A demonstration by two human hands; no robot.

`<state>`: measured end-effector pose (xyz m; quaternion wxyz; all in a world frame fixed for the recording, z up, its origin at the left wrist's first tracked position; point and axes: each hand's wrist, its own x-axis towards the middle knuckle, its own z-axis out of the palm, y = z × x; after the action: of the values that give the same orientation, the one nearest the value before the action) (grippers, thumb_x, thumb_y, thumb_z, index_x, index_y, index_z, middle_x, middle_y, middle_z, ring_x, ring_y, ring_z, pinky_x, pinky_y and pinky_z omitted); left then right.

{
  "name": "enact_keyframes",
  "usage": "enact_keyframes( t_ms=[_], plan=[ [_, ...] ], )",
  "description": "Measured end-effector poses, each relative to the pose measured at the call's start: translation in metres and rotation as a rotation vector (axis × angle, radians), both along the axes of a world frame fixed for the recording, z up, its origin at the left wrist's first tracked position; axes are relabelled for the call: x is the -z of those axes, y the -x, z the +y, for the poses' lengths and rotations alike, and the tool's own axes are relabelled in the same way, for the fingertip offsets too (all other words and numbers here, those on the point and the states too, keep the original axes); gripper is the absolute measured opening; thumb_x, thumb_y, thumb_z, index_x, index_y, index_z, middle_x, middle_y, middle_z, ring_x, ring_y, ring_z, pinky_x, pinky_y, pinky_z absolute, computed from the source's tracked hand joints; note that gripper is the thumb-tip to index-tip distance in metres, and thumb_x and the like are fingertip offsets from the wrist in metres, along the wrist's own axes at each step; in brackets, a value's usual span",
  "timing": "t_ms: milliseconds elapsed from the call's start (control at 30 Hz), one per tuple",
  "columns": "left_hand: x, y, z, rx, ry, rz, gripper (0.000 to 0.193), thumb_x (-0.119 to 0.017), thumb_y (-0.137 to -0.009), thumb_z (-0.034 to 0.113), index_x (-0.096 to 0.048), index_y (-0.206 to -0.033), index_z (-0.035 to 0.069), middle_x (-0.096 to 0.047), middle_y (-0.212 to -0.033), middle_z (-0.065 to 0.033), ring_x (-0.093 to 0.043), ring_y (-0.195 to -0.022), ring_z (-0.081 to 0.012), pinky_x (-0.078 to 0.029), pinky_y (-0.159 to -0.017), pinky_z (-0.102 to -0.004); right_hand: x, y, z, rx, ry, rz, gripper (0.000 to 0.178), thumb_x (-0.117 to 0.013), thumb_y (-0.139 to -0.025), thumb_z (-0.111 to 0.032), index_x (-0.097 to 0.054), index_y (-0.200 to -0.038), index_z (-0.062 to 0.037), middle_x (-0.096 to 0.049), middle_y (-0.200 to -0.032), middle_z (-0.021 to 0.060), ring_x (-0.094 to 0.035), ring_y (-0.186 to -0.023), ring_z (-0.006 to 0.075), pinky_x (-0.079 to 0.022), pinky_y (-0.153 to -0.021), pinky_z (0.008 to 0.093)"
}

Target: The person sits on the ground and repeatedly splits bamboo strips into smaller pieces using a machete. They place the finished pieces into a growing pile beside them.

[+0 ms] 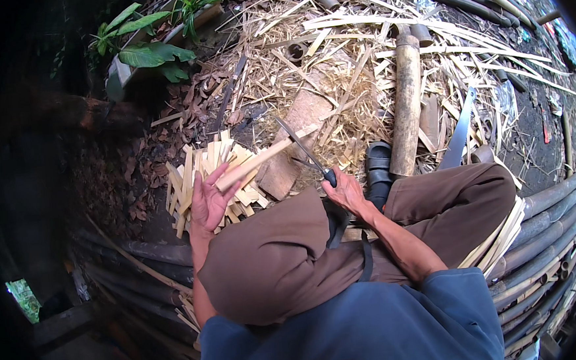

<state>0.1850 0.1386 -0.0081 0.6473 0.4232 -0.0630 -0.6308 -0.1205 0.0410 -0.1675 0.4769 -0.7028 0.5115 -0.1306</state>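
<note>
Now the right grip (347, 191) is closed tight, fingers wrapped around the dark handle of a knife (307, 149), whose blade reaches up and away to the left. It crosses a pale strip of wood (267, 157), out ahead and to the left of that grip. Over on the other side, the left grip (211, 203) looks loose, palm turned up, thumb standing apart, with the strip's near end lying among the fingers; how firmly they pinch it, one cannot tell. Right behind that left grip spreads a pile of cut strips (201, 160). Between the two grips, beneath the strip, lies a flat reddish-brown slab (278, 177), and beyond it a litter of shavings (355, 90). Just right of the right grip sits a black sandal (379, 168), then a thick bamboo tube (405, 107), and farther right a saw (458, 136).
</note>
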Motion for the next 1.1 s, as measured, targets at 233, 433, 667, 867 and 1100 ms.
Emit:
enact_keyframes(
  t_ms=[233,433,667,867,1100],
  plan=[
    [0.013,0.051,-0.041,-0.230,-0.235,-0.947,0.046,-0.038,-0.108,0.027,-0.050,-0.121,-0.016,-0.062,-0.111,-0.0253,-0.067,-0.106,-0.0317,-0.059,-0.093,-0.0394,-0.015,-0.003,-0.006,-0.031,-0.006,-0.142,0.039,-0.062,-0.092,-0.040,-0.053,-0.102,-0.0027,-0.062,-0.070,0.0232,-0.065,-0.067,0.0417,-0.048,-0.062,0.0512],
    [-0.009,0.091,-0.065,-0.179,-0.238,-1.376,0.040,-0.036,-0.107,0.021,-0.055,-0.092,-0.011,-0.066,-0.084,-0.0202,-0.072,-0.077,-0.0271,-0.064,-0.071,-0.0369,-0.108,-0.043,0.002,-0.214,0.014,-0.379,0.035,-0.057,-0.098,-0.043,-0.054,-0.112,-0.0105,-0.060,-0.062,0.0192,-0.062,-0.055,0.0381,-0.046,-0.052,0.0497],
    [-0.013,0.088,-0.070,-0.155,-0.266,-1.339,0.039,-0.036,-0.106,0.018,-0.053,-0.092,-0.014,-0.064,-0.086,-0.0208,-0.073,-0.084,-0.0339,-0.063,-0.069,-0.0346,-0.048,-0.037,0.001,-0.075,0.032,-0.266,0.039,-0.057,-0.096,-0.046,-0.055,-0.107,-0.0086,-0.062,-0.064,0.0224,-0.063,-0.064,0.0460,-0.050,-0.058,0.0528],
    [-0.003,0.082,-0.079,-0.235,-0.132,-1.506,0.041,-0.037,-0.107,0.017,-0.051,-0.081,-0.011,-0.066,-0.070,-0.0220,-0.074,-0.070,-0.0303,-0.063,-0.059,-0.0322,-0.064,-0.025,0.009,-0.019,-0.005,-0.261,0.041,-0.055,-0.097,-0.047,-0.056,-0.103,-0.0063,-0.063,-0.069,0.0261,-0.064,-0.069,0.0475,-0.050,-0.064,0.0547],
    [-0.011,0.105,-0.101,-0.188,-0.068,-1.608,0.040,-0.038,-0.107,0.017,-0.052,-0.082,-0.011,-0.067,-0.073,-0.0237,-0.074,-0.070,-0.0302,-0.061,-0.055,-0.0335,0.003,0.006,-0.039,0.161,-0.152,-0.212,0.047,-0.050,-0.099,-0.051,-0.059,-0.101,-0.0046,-0.062,-0.071,0.0219,-0.064,-0.068,0.0373,-0.049,-0.064,0.0463]
  ],
)
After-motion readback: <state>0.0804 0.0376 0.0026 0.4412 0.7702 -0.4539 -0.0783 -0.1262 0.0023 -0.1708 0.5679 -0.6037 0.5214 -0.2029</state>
